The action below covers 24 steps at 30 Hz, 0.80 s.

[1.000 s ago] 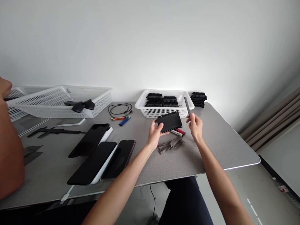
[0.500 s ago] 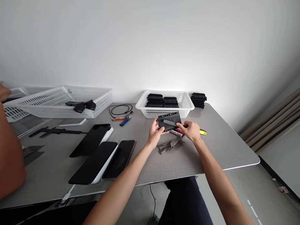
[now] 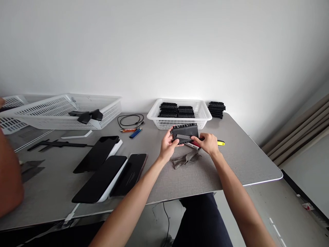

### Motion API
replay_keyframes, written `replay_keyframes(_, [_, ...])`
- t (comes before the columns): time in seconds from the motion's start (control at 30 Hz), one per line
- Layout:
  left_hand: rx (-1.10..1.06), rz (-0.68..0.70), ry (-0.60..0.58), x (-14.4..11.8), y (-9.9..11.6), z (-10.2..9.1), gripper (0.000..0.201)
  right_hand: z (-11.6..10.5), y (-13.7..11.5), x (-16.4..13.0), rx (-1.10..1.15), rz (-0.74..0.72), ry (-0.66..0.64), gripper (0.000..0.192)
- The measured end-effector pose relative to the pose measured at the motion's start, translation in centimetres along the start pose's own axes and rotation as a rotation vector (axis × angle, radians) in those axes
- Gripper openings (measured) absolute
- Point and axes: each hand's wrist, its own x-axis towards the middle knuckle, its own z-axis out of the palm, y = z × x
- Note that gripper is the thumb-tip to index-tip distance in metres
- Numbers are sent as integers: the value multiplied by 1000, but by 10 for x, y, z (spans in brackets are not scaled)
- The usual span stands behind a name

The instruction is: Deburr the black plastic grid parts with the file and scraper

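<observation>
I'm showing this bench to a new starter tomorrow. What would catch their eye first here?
First, the two hands at the table's middle: the left hand grips a black ridged plate while the right hand presses a thin grey strip against it. Just behind stands a white basket stacked with similar black plates. At left, three dark phones lie propped on white stands.

Both forearms bare, no sleeves in view. No watch, rings or gloves on left hand (image 3: pixel 168 146) or right hand (image 3: pixel 208 144). Dark navy trousers (image 3: pixel 203 219).
</observation>
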Motion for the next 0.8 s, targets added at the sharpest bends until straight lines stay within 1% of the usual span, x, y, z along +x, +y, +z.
replay_keyframes(0.17, [6, -28, 12, 1, -1, -2, 87, -2, 2, -1, 1, -10, 2, 64])
replay_keyframes(0.37, [25, -17, -16, 1, 0, 0, 85, -1, -1, -1, 4, -23, -2, 65])
replay_keyframes(0.5, [20, -40, -26, 1, 0, -1, 86, -5, 2, 0, 10, -20, -21, 63])
replay_keyframes(0.6, [17, -37, -15, 1, -1, -3, 85, -7, 4, 0, -5, -12, -7, 63])
replay_keyframes(0.8, [32, -52, -42, 2, -5, -4, 86, -4, 5, 1, 6, -16, -22, 63])
